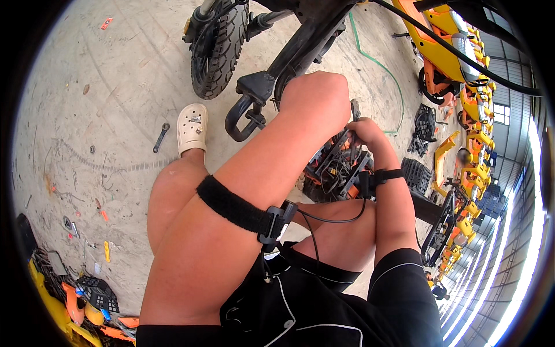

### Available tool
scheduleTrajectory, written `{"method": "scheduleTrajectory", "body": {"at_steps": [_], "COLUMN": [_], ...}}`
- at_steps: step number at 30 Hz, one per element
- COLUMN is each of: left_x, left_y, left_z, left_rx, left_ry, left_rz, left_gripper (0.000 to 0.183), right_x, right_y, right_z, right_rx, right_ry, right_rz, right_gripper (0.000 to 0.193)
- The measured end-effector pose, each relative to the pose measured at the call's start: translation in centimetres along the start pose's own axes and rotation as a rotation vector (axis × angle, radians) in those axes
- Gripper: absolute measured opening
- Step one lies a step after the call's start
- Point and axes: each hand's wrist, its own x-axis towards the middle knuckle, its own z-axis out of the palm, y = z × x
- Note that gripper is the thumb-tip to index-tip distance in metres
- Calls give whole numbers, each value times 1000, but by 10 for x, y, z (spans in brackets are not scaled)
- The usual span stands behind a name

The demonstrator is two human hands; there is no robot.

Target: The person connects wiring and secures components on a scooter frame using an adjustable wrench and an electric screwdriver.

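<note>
My left hand (321,98) is curled into a fist beside the black frame (306,43) of a partly stripped vehicle. Its fingers face away, so what they hold is hidden. Just to its right, my right hand (364,132) is closed round a slim dark metal tool (355,109) that looks like pliers; part of it is covered by the fingers. Below both hands lies a jumble of black cables and orange parts (332,173). A bent black tube (237,120) projects from the frame, left of my left hand.
A knobbly front tyre (217,58) stands at the upper left. On the concrete lie a wrench (161,137) and small scraps, near my foot in a beige clog (192,127). Yellow vehicles (442,49) line the right; loose body parts (72,303) fill the lower left.
</note>
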Motion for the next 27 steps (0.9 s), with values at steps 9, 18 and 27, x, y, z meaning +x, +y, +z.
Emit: {"method": "scheduleTrajectory", "body": {"at_steps": [9,18,27], "left_x": [1,2,6], "left_y": [-1,-1,-3], "left_z": [1,1,-1], "left_rx": [14,-8,-21], "left_ry": [12,24,37], "left_rz": [17,-13,-12], "left_gripper": [23,23,23], "right_x": [-13,-3,25], "right_y": [-17,-16,3], "right_z": [17,30,3], "right_rx": [281,330,-667], "right_ry": [-5,-14,433], "right_rz": [40,46,-119], "right_gripper": [30,30,26]}}
